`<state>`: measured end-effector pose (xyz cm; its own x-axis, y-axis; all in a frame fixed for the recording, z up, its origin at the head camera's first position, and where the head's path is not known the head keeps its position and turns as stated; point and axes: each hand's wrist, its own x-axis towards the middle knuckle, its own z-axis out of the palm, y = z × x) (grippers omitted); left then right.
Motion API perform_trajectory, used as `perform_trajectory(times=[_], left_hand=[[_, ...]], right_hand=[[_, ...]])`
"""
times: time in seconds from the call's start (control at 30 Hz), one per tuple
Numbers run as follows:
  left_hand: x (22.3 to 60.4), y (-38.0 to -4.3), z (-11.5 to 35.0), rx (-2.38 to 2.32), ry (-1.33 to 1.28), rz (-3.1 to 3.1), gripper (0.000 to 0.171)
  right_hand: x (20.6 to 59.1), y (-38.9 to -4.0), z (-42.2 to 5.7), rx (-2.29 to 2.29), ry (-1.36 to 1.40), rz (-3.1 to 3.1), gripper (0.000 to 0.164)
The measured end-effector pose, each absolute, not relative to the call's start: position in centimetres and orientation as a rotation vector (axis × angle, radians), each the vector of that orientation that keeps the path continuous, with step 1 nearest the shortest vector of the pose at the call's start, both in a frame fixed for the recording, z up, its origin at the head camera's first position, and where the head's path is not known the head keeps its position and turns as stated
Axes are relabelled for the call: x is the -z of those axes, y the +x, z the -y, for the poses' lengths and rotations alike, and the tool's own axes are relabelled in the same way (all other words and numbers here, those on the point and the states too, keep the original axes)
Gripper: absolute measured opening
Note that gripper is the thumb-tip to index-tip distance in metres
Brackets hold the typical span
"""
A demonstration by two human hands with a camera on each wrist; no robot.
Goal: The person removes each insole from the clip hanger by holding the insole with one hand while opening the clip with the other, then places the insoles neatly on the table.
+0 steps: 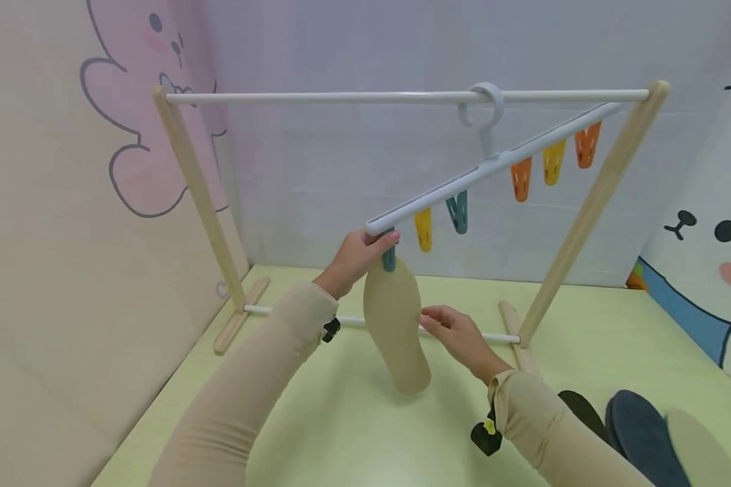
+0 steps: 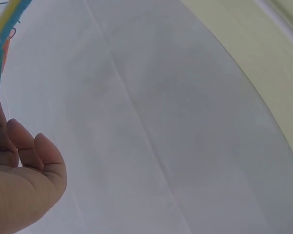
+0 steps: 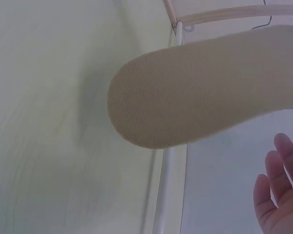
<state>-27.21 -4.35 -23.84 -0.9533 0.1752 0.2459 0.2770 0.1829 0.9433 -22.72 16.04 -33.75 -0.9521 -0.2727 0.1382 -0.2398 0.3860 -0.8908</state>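
A beige insole [image 1: 392, 325] hangs toe end up from a teal clip [image 1: 389, 258] at the near left end of a white clip hanger [image 1: 445, 193]. My left hand [image 1: 358, 260] pinches that clip between thumb and fingers, just under the hanger bar. Beside the insole's right edge is my right hand [image 1: 457, 335], its fingertips right at the edge in the head view. The right wrist view shows loosely extended fingers [image 3: 278, 178] below the insole's edge. In the left wrist view the clip grip is mostly out of frame.
The hanger's hook loops over the top rail [image 1: 317, 98] of a wooden-legged rack and the bar slants. A yellow clip [image 1: 423, 230], another teal clip [image 1: 457, 212] and several orange and yellow clips hang along it. Dark and beige insoles [image 1: 646, 433] lie at the table's lower right.
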Motion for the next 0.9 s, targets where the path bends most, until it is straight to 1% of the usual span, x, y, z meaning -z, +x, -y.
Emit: perform_trajectory(times=[0.27,0.5,0.7,0.9], left_hand=[[24.1,-26.3,4.1,1.929,-0.51,2.371,0.028],[23.9,-26.0,3.8,1.931,-0.424,2.333,0.026],[23.7,-25.9,3.5,1.919,-0.327,2.333,0.027],[23.2,-25.9,3.3,1.915,-0.398,2.289,0.035]], right_hand=[[34.4,-22.4,-15.1,1.689,-0.502,-2.529,0.028],[34.4,-22.4,-14.4,1.836,-0.474,-2.48,0.022],[34.2,-22.1,-14.2,1.858,-0.525,-2.402,0.023],[33.5,-21.8,-14.1,1.849,-0.557,-2.407,0.024]])
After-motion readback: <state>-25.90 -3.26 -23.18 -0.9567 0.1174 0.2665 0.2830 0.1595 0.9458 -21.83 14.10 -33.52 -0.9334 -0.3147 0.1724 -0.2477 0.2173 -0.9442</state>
